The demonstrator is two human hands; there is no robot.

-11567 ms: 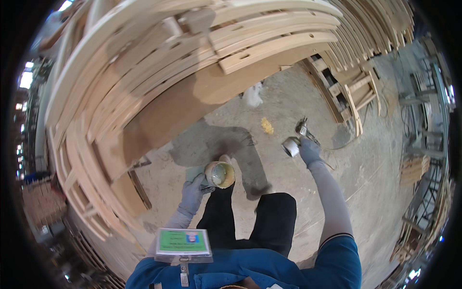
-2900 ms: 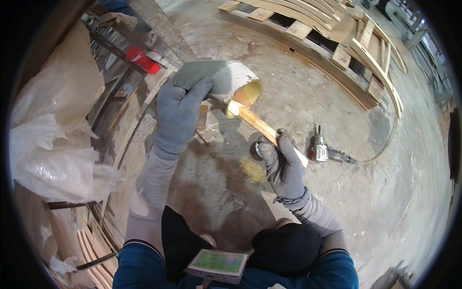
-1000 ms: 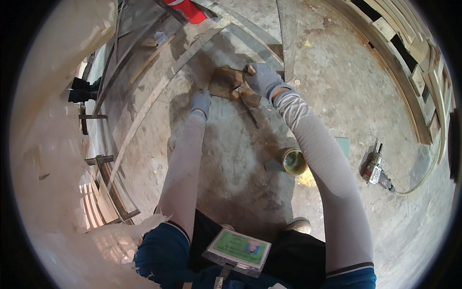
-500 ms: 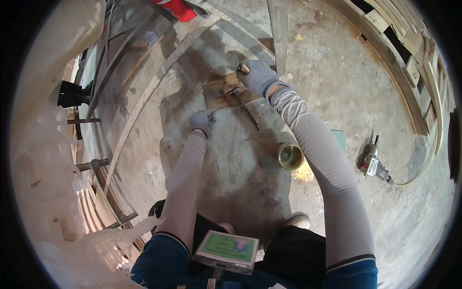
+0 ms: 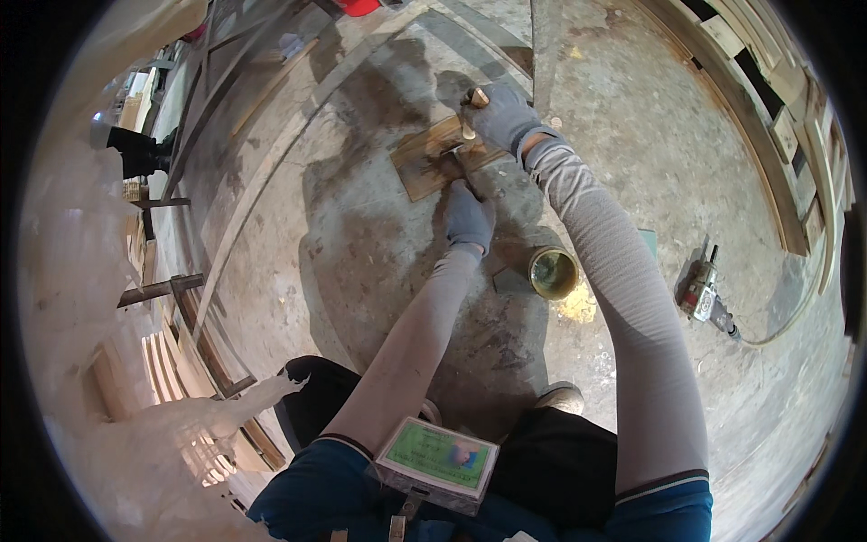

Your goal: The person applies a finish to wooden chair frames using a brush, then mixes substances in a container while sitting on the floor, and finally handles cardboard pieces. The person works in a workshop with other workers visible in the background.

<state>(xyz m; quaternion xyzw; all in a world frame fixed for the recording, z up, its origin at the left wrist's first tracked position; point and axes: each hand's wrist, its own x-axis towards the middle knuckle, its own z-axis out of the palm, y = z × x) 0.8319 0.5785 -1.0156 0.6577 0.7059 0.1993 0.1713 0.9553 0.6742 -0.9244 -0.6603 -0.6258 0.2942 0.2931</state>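
**Two gloved hands at a wooden board on the floor**

The wooden board (image 5: 442, 158) lies flat on the concrete floor (image 5: 361, 271), its long axis running up to the right. The right hand (image 5: 501, 116) grips a brush handle (image 5: 471, 104) at its far end. The left hand (image 5: 470, 217) presses, fingers together, on the near edge. An open tin (image 5: 553, 271) stands just behind the left hand.

A rectangular badge (image 5: 437, 454) with a green face, a small blue patch and a pale frame is seen at the lower edge, hung on the chest. A round, open yellowish tin (image 5: 553, 272) is set on the floor.
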